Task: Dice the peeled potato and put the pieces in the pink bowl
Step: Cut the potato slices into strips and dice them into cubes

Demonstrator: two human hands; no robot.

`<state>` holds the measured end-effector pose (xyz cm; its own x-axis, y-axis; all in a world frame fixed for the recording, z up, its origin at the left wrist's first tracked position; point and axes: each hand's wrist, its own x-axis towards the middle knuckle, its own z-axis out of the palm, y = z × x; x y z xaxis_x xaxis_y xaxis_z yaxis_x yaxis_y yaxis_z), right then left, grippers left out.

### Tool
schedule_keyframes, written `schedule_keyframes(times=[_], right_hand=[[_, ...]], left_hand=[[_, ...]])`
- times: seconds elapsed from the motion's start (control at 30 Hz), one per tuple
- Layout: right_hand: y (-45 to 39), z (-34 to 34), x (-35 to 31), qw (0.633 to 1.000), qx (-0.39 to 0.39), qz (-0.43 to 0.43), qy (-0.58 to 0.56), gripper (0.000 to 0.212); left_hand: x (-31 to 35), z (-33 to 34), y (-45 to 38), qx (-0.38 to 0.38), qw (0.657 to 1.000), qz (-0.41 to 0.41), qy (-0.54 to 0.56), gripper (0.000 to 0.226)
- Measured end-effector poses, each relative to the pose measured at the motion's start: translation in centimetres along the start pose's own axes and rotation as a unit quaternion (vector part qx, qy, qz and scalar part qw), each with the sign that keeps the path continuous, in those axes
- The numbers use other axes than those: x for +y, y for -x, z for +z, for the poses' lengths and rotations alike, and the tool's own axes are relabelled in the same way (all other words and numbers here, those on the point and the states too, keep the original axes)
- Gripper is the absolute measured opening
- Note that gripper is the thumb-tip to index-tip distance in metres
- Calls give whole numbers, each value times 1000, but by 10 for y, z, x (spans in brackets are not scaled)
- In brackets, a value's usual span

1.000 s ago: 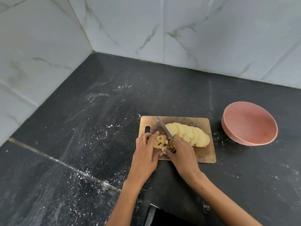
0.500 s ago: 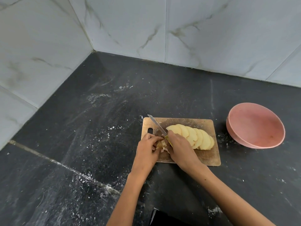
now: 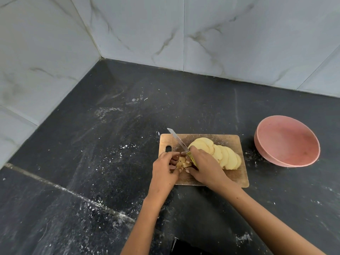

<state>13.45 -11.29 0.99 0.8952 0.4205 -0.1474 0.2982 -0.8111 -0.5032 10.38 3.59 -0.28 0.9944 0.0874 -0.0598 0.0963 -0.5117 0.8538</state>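
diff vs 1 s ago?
The left hand has curled its fingers in around the diced pieces; a second ago they lay flatter. The right hand keeps its grip on the knife. The slices, board and pink bowl look unchanged.

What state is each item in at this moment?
Round pink bowl: upright, empty.
Fanned potato slices: uncut, on board.
Small diced potato pieces: gathered between hands.
Rectangular wooden cutting board: flat on counter.
Yellow-handled knife: held, blade raised.
Left hand: curled around dice.
Right hand: gripping knife.
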Motion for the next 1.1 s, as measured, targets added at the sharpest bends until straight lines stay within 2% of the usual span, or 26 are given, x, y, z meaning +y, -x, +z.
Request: schedule_keyframes(times=[0.1, 0.3, 0.5, 0.6, 0.7, 0.8, 0.93, 1.03, 1.1], right_hand=[[-2, 1, -7, 999, 31, -17, 40, 29], [-2, -3, -15, 997, 34, -17, 66, 23], [-13, -5, -12, 998, 62, 9, -29, 24], [-11, -10, -7, 985, 92, 35, -145, 19], [-10, -13, -6, 975, 93, 35, -197, 13], [-8, -16, -7, 976, 73, 34, -202, 11], [5, -22, 1, 967, 117, 86, -208, 21], [21, -17, 7, 973, 67, 136, -176, 37], [25, -10, 6, 979, 41, 140, -141, 43]], left_hand=[[-1, 1, 0, 12, 1000, -7, 9, 50], [-2, 5, 1, 8, 1000, 6, -18, 49], [4, 9, -12, 1, 992, 20, -125, 25], [4, 7, -15, 17, 997, 18, -69, 27], [4, 1, -13, 6, 1000, -10, 27, 46], [2, -1, -8, -17, 994, -51, 94, 59], [1, -2, 1, 22, 992, -52, 117, 45], [0, 5, 6, 71, 992, -46, 99, 42], [-1, 9, 5, 89, 991, -54, 84, 42]])
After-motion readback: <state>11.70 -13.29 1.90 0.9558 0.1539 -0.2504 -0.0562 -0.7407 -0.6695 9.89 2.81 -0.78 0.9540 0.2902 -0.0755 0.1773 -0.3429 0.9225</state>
